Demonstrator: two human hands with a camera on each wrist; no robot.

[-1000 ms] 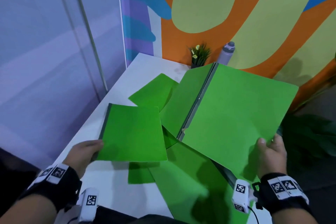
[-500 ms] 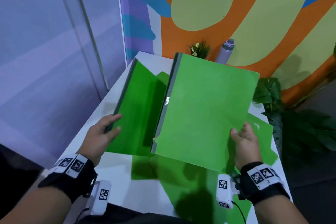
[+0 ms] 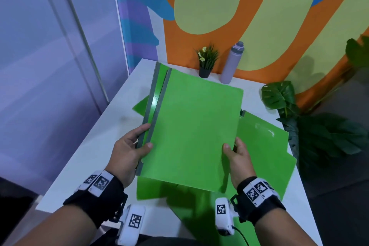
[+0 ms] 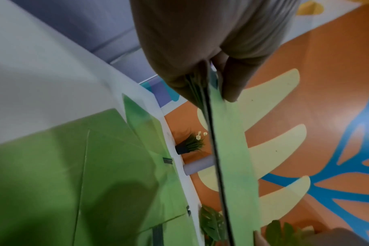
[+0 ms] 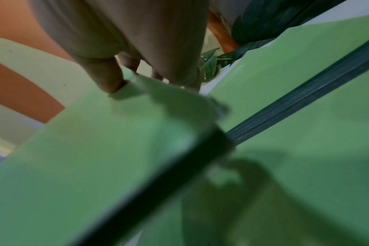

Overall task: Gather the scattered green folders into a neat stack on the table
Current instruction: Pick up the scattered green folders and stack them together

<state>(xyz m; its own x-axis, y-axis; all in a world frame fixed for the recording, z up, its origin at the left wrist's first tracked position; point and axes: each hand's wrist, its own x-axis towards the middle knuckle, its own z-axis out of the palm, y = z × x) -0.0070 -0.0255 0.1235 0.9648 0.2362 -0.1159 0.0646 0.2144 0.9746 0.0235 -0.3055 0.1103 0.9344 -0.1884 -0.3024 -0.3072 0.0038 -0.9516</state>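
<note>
Above the white table (image 3: 95, 146), the left hand (image 3: 127, 152) pinched the grey spines of two green folders (image 3: 191, 130); the right hand (image 3: 237, 156) gripped their opposite edge. More loose folders (image 3: 265, 152) lay on the table beneath.

White surface (image 3: 95, 142), seen from the head view, w/ its far edge against the painted wall. Green folders (image 3: 263, 146) lie flat on it, overlapping at odd angles: one at right w/ a dark spine end showing, one at the near edge, one corner poking out at left. At the far edge stand a small potted plant (image 3: 206, 62) in a dark pot and a lilac bottle (image 3: 232, 64) just beside it, both upright, apart from the folders.
</note>
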